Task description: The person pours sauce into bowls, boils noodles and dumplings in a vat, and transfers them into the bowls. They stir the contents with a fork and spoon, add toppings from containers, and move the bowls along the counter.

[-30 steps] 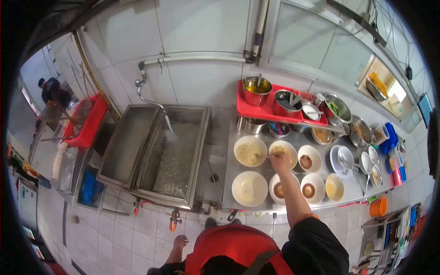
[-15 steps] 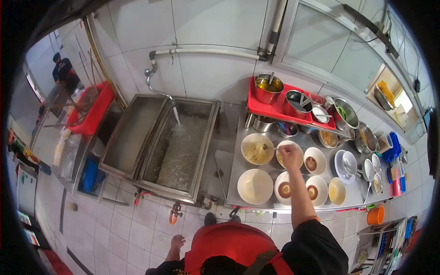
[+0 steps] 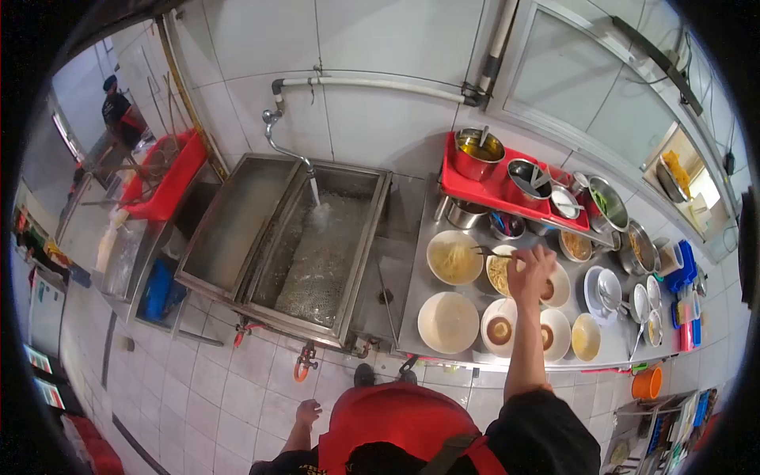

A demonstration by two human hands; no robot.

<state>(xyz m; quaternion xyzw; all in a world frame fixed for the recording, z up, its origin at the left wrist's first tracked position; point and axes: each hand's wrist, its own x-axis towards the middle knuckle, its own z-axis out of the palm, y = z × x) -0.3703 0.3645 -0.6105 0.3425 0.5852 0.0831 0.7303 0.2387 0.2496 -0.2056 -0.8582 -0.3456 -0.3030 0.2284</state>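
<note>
My right hand (image 3: 532,273) is closed on a fork (image 3: 484,251), its tines pointing left. The fork hangs over the gap between a white bowl of pale noodles (image 3: 457,261) and a second noodle bowl (image 3: 498,277), which my hand partly covers. Below my wrist and forearm are white bowls holding brown sauce with a pale dollop (image 3: 499,330); the forearm hides part of another sauce bowl (image 3: 557,336). A plain white bowl (image 3: 448,323) stands at the front left. My left hand (image 3: 308,412) hangs low beside the red apron (image 3: 380,423), holding nothing, fingers loosely bent.
Water runs from a tap (image 3: 313,186) into a steel double sink (image 3: 378,237). A raised red tray (image 3: 491,184) carries several pots behind the bowls. Right of them are a white plate (image 3: 594,305) and a yellowish bowl (image 3: 586,339). A co-worker (image 3: 119,111) stands far left.
My right hand has moved right, bringing the fork out of the left noodle bowl. The view has shifted slightly. My left hand still hangs low. The co-worker at far left has turned.
</note>
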